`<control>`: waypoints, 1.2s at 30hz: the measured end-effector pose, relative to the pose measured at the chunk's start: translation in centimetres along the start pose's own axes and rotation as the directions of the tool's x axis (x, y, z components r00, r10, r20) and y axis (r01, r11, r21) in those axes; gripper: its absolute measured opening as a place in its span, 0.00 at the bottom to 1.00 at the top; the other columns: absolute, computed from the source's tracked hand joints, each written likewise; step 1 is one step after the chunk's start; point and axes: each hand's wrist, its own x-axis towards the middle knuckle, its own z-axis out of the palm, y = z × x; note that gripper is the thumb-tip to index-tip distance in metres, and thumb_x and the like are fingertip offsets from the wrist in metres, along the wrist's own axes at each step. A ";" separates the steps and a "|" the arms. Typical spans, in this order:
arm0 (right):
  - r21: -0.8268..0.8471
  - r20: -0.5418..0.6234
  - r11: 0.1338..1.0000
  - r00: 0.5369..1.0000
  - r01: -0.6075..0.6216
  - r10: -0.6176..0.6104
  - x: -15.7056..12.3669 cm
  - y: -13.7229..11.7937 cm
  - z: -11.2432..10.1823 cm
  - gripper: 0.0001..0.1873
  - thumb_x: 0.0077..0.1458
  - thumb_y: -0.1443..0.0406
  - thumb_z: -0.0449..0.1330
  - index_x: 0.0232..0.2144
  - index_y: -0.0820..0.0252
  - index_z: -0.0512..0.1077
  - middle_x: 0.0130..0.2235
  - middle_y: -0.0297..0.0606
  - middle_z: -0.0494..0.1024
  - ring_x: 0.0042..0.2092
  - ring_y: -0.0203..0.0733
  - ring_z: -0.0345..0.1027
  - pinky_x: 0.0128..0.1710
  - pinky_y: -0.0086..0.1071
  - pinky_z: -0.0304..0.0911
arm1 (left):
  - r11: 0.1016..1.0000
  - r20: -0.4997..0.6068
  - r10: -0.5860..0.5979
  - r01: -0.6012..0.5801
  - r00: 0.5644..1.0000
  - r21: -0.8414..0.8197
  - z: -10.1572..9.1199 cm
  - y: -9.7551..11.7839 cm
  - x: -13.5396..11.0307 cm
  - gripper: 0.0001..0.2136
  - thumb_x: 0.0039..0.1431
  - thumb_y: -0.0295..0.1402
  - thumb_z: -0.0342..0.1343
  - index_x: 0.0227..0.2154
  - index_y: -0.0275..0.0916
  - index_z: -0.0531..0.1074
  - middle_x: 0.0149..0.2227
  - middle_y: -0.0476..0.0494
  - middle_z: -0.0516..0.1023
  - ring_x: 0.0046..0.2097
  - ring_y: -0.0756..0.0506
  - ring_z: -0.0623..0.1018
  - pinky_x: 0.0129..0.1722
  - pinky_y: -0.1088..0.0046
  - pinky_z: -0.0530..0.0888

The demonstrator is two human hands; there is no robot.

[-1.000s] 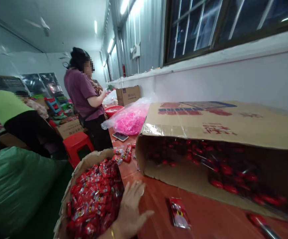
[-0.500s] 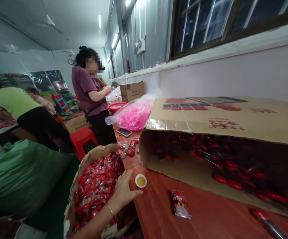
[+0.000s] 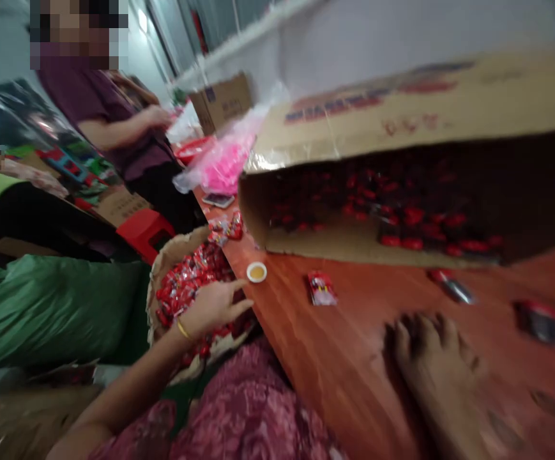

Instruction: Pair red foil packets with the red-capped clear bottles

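My left hand (image 3: 212, 305) reaches into an open cardboard box (image 3: 162, 262) beside the table, its fingers spread over a heap of small red packets (image 3: 186, 281). My right hand (image 3: 430, 358) lies palm down on the red-brown table (image 3: 354, 345), fingers stretched forward and holding nothing. One red packet (image 3: 321, 287) rests on the table ahead of that hand. A small white cup of yellow liquid (image 3: 257, 272) stands near the table's edge, close to my left hand. The picture is blurred by motion.
A big cardboard carton (image 3: 402, 128) lies on its side on the table, with red items inside and two spilled in front. Behind it are a bag of pink pieces (image 3: 222, 163) and a phone (image 3: 218, 200). A green sack (image 3: 52, 306), a red stool (image 3: 145, 231) and two people stand at left.
The view has tipped down and swung right. My right hand has come into view, flat on the table. My left hand stays over the packets in the box.
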 end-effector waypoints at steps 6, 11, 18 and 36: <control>-0.119 -0.026 0.988 0.995 -0.096 0.094 0.2 -0.8 0.1 0.24 0.57 0.56 0.46 0.46 0.68 0.68 0.55 0.59 0.63 0.53 0.63 0.55 0.46 0.53 0.50 | 0.936 0.170 0.020 -0.078 0.985 0.345 -0.7 1.6 0.8 0.25 0.55 0.45 0.50 0.54 0.38 0.64 0.34 0.34 0.79 0.37 0.35 0.78 0.34 0.67 0.69; -0.112 0.010 0.977 0.983 -0.183 0.185 0.4 -1.2 -0.5 0.22 0.58 0.58 0.46 0.47 0.67 0.67 0.57 0.56 0.61 0.56 0.59 0.52 0.50 0.52 0.47 | 0.942 0.162 0.069 -0.118 0.984 0.313 -1.4 4.1 -0.1 0.22 0.56 0.47 0.46 0.48 0.41 0.70 0.33 0.38 0.80 0.35 0.38 0.79 0.29 0.72 0.68; -0.083 0.009 0.959 0.962 -0.271 0.273 1.1 -1.1 -1.5 0.20 0.60 0.67 0.42 0.49 0.66 0.66 0.55 0.51 0.66 0.55 0.54 0.54 0.50 0.46 0.47 | 0.945 0.059 0.298 -0.286 0.953 -0.162 1.6 8.2 0.1 0.25 0.53 0.52 0.46 0.46 0.41 0.72 0.29 0.45 0.81 0.26 0.44 0.78 0.26 0.72 0.71; 0.057 -0.261 0.979 0.944 -0.196 0.204 0.0 0.4 -1.4 0.28 0.57 0.60 0.45 0.56 0.70 0.57 0.60 0.59 0.57 0.61 0.58 0.46 0.55 0.58 0.43 | 0.934 -0.432 0.184 -0.294 0.883 -0.204 7.8 13.1 7.5 0.21 0.61 0.36 0.42 0.53 0.33 0.64 0.59 0.30 0.62 0.61 0.36 0.60 0.56 0.54 0.62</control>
